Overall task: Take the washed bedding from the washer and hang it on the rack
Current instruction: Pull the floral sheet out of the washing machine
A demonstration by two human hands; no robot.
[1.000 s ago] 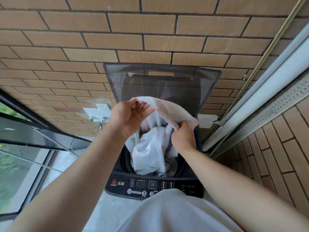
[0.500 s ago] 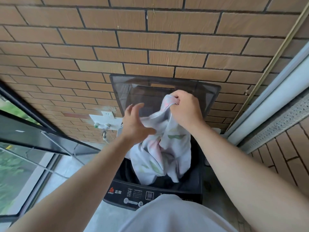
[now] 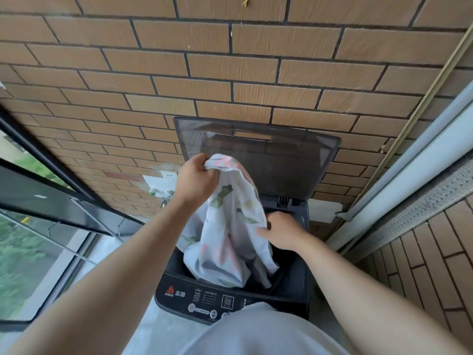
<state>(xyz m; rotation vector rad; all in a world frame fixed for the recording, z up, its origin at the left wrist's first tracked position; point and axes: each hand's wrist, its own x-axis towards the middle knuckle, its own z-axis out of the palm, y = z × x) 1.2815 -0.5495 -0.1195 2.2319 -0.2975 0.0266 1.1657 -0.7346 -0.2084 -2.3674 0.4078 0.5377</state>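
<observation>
A white bedding sheet [image 3: 230,234] with a pale floral print hangs out of the black top-loading washer [image 3: 184,290], whose lid [image 3: 294,160] stands open against the brick wall. My left hand [image 3: 195,179] grips the top of the sheet, lifted above the tub. My right hand [image 3: 281,230] is lower on the sheet's right side, fingers curled into the fabric. The sheet's bottom end still lies inside the tub. No rack is in view.
A brick wall [image 3: 230,73] stands close behind the washer. A dark-framed open window [image 3: 51,198] is on the left, a white outlet and tap [image 3: 161,183] beside the washer. A sliding-door frame [image 3: 409,175] runs along the right.
The hands have swapped: the left hand now holds the sheet's top where the right hand had it, and the right hand has dropped to the sheet's lower side.
</observation>
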